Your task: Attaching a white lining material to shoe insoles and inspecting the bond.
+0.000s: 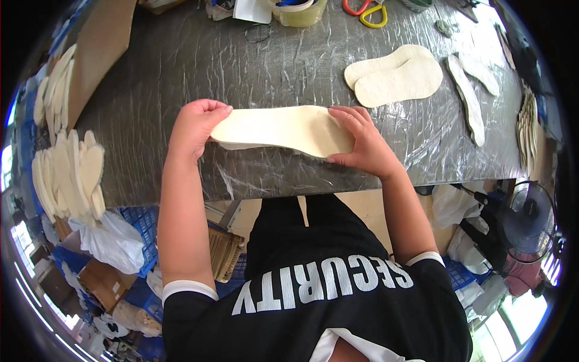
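Observation:
A pair of cream shoe insoles (pixel 274 127), one largely over the other, is stretched between my hands above the near part of the table. My left hand (pixel 196 127) pinches the narrower end between thumb and fingers. Around the wider end, my right hand (pixel 362 139) has its fingers on top and its thumb at the near edge. The lower insole shows only as a thin strip along the near side. Farther right, two overlapping insoles (pixel 398 78) lie flat on the table.
Two more insoles (pixel 467 99) lie at the right. Stacked insoles (pixel 69 175) stand at the left edge, beside a cardboard sheet (pixel 102 54); another row (pixel 527 133) is at the far right. Scissors (pixel 374 15) and a tape roll (pixel 298 13) sit at the back. A fan (pixel 528 214) stands right of the table (pixel 271 72).

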The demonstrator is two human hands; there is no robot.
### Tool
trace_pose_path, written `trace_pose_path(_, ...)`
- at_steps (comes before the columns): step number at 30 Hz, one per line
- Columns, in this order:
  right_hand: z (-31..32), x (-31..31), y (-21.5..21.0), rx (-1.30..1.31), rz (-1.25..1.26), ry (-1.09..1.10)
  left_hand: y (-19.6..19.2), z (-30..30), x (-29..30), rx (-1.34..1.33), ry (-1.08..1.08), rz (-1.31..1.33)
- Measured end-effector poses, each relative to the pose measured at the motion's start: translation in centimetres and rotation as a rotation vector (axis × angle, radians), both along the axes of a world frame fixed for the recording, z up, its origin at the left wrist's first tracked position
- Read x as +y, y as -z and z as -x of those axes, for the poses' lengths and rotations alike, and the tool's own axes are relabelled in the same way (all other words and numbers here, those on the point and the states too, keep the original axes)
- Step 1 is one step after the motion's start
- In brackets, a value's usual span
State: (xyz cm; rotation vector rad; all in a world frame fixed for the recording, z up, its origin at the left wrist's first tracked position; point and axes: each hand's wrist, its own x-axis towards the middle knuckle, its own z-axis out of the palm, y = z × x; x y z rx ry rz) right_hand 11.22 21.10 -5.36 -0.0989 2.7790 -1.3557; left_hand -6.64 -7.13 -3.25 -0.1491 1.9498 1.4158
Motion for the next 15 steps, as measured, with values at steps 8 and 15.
trace_pose_path(8, -0.4, -0.8, 0.6, 0.068, -0.197, 0.042, -0.2, -1.2, -0.3, 0.094, -0.030, -0.070)
trace_pose_path(15, -0.2, -2.3, -0.5, -0.013, -0.417, 0.071, -1.5, -2.3, 0.2, 0.295, -0.077, -0.046)
